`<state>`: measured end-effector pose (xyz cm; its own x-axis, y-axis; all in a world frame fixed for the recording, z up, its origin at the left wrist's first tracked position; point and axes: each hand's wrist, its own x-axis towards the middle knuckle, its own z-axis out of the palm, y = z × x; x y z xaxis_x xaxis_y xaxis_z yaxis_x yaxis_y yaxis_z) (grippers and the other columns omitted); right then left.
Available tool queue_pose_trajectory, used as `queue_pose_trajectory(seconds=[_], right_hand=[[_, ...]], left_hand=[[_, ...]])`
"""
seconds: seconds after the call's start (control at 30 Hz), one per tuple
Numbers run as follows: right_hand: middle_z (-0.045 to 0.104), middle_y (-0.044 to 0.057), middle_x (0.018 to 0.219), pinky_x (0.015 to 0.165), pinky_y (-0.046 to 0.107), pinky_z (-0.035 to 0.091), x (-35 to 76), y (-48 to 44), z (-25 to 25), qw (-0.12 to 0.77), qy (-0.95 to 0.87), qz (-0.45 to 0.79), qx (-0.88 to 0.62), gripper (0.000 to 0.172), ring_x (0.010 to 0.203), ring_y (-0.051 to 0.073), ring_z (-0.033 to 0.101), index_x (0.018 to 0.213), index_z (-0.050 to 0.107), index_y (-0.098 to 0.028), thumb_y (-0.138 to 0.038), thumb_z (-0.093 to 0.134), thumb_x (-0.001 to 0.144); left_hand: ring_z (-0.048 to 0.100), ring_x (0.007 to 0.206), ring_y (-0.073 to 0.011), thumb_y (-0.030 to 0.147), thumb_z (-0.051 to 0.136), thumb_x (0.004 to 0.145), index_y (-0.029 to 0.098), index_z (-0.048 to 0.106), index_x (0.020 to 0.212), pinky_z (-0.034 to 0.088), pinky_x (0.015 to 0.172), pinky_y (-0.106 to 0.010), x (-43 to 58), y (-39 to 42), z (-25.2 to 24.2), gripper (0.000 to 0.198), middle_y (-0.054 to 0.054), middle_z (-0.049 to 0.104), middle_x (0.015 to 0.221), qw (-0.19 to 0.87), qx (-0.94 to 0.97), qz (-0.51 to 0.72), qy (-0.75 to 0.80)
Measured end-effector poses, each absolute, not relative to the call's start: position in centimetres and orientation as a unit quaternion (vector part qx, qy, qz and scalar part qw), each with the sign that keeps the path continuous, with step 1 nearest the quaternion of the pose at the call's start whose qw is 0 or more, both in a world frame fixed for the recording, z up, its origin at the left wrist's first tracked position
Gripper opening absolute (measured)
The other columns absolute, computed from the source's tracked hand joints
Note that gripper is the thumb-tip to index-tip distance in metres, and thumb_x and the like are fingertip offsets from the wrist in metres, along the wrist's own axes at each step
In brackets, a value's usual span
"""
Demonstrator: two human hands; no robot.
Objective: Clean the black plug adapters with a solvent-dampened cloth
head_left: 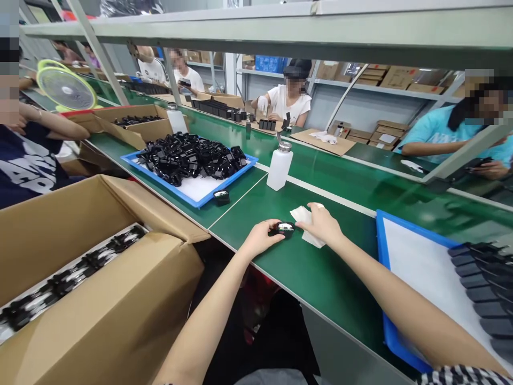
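My left hand [260, 238] is closed around a small black plastic casing [285, 230], its fingers and thumb on the casing's left side. White and green parts show in the casing's end facing me. Just to the right, my right hand [324, 224] has its fingers on a folded white cloth [301, 215] over the green bench [320, 278]. The right fingertips come close to the casing; whether they touch it I cannot tell. Another black casing [221, 198] lies alone by the heaped tray. Behind my hands a white pump bottle [279, 167] stands upright.
A blue-rimmed tray [196, 203] at left bears a heap of black casings. Another blue tray [380, 267] at right holds black adapters in a row. An open cardboard box [120, 289] stands at my left. Co-workers sit across the bench, beneath an overhead shelf [272, 32].
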<state>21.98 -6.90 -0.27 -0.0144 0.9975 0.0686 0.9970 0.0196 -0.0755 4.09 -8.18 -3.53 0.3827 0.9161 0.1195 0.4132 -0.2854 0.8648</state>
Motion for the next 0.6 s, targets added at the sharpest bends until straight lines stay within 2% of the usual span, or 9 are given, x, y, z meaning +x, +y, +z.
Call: queue_pose_trajectory(seconds=[0.1, 0.2, 0.27, 0.33, 0.4, 0.53, 0.6], right_hand=[[0.054, 0.012, 0.087, 0.061, 0.031, 0.040, 20.9, -8.0, -0.7, 0.002, -0.744, -0.040, -0.667, 0.031, 0.084, 0.025, 0.047, 0.092, 0.051, -0.015, -0.036, 0.040, 0.073], [0.055, 0.011, 0.076, 0.064, 0.032, 0.039, 20.8, -7.9, -1.0, 0.008, -0.757, -0.062, -0.650, 0.022, 0.081, 0.024, 0.048, 0.076, 0.056, -0.016, -0.023, 0.035, 0.074], [0.055, 0.008, 0.076, 0.065, 0.032, 0.039, 21.3, -7.2, -1.1, 0.101, -0.737, 0.003, -0.668, 0.020, 0.078, 0.022, 0.049, 0.074, 0.055, -0.017, -0.023, 0.035, 0.073], [0.055, 0.006, 0.076, 0.062, 0.031, 0.041, 22.1, -6.1, -0.9, 0.245, -0.674, 0.117, -0.687, 0.023, 0.074, 0.020, 0.051, 0.078, 0.053, -0.018, -0.025, 0.032, 0.073], [0.056, 0.006, 0.074, 0.059, 0.031, 0.043, 22.9, -4.5, -0.4, 0.346, -0.611, 0.195, -0.685, 0.028, 0.069, 0.020, 0.052, 0.083, 0.051, -0.016, -0.023, 0.026, 0.075], [0.055, 0.008, 0.064, 0.053, 0.032, 0.044, 23.4, 0.6, 2.3, 0.397, -0.581, 0.214, -0.678, 0.028, 0.060, 0.020, 0.054, 0.085, 0.050, -0.011, -0.016, 0.025, 0.073], [0.055, 0.009, 0.068, 0.054, 0.031, 0.044, 23.1, 3.5, 4.3, 0.416, -0.568, 0.197, -0.683, 0.026, 0.062, 0.020, 0.053, 0.085, 0.050, -0.010, -0.015, 0.027, 0.073]], left_hand=[[0.051, 0.080, -0.0120, 0.026, 0.053, 0.062, 0.019, 0.052, 0.092, 0.041, 0.074, -0.023, 4.0, -8.3, -3.5, 0.030, 0.000, 0.057, 0.089, 0.388, 0.737, 0.320, 0.452], [0.051, 0.081, -0.0122, 0.026, 0.053, 0.062, 0.019, 0.051, 0.092, 0.040, 0.075, -0.023, 4.0, -8.3, -3.5, 0.031, 0.000, 0.057, 0.089, 0.388, 0.736, 0.318, 0.455], [0.051, 0.082, -0.0122, 0.026, 0.053, 0.062, 0.019, 0.051, 0.093, 0.040, 0.075, -0.023, 4.0, -8.3, -3.5, 0.032, 0.000, 0.057, 0.089, 0.391, 0.734, 0.321, 0.453], [0.051, 0.082, -0.0122, 0.027, 0.052, 0.062, 0.018, 0.051, 0.094, 0.040, 0.075, -0.023, 4.0, -8.3, -3.6, 0.032, 0.000, 0.057, 0.089, 0.394, 0.734, 0.326, 0.446], [0.051, 0.082, -0.0122, 0.027, 0.052, 0.063, 0.018, 0.051, 0.093, 0.040, 0.075, -0.023, 3.9, -8.3, -3.6, 0.032, 0.000, 0.057, 0.089, 0.396, 0.737, 0.330, 0.438], [0.050, 0.082, -0.0130, 0.027, 0.051, 0.063, 0.018, 0.051, 0.093, 0.040, 0.075, -0.025, 3.9, -8.2, -3.7, 0.032, -0.001, 0.057, 0.090, 0.394, 0.742, 0.327, 0.433], [0.050, 0.081, -0.0134, 0.027, 0.051, 0.063, 0.018, 0.051, 0.094, 0.040, 0.075, -0.026, 3.8, -8.2, -3.8, 0.032, -0.002, 0.056, 0.089, 0.392, 0.743, 0.325, 0.434]])
